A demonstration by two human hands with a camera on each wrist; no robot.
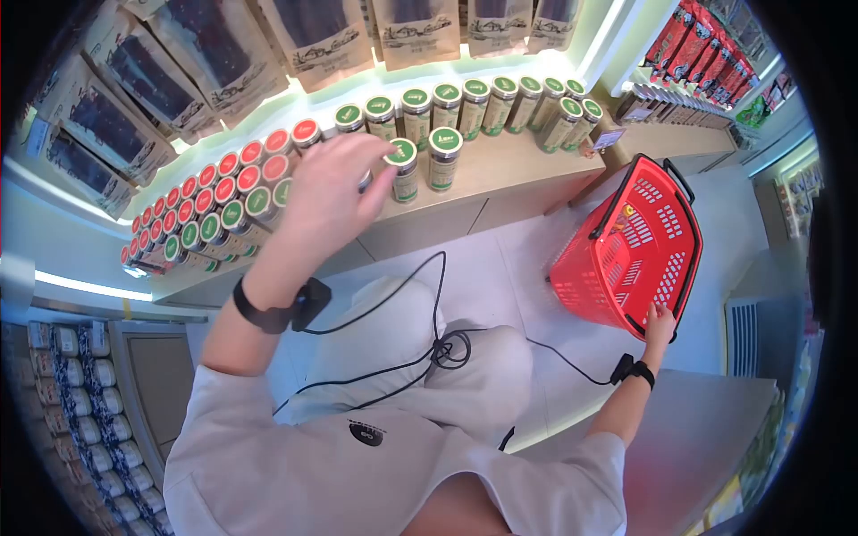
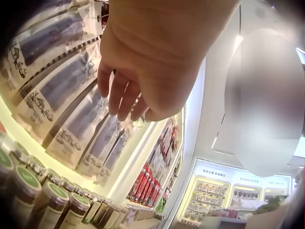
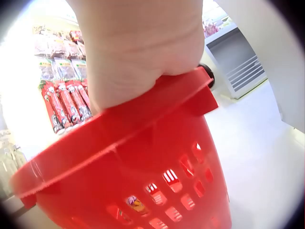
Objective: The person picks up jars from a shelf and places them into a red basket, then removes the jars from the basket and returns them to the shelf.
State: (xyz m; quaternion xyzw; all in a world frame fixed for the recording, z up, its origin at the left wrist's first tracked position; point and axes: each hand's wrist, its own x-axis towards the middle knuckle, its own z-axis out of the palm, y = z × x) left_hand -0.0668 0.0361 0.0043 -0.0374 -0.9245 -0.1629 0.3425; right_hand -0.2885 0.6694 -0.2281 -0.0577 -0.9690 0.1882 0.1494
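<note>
My left hand [image 1: 335,196] is raised over the shelf of lidded jars, its fingers loosely bent and holding nothing in the left wrist view. Just past its fingertips in the head view stand two green-lidded jars, a nearer jar [image 1: 404,170] and another jar [image 1: 443,159] beside it. Off to the right, my right hand [image 1: 660,323] grips the rim of a red shopping basket [image 1: 581,290]. That basket has slotted walls and black handles, and a small yellow and orange item [image 1: 629,214] shows inside. In the right wrist view, the basket rim hides the fingers.
Rows of red-lidded jars [image 1: 229,163] and green-lidded jars [image 1: 416,103] fill the lit shelf. Large paper-and-window bags [image 1: 322,45] stand behind them. A black cable [image 1: 444,295] runs across my lap between the wrists. Red packets [image 1: 693,49] hang at the far right.
</note>
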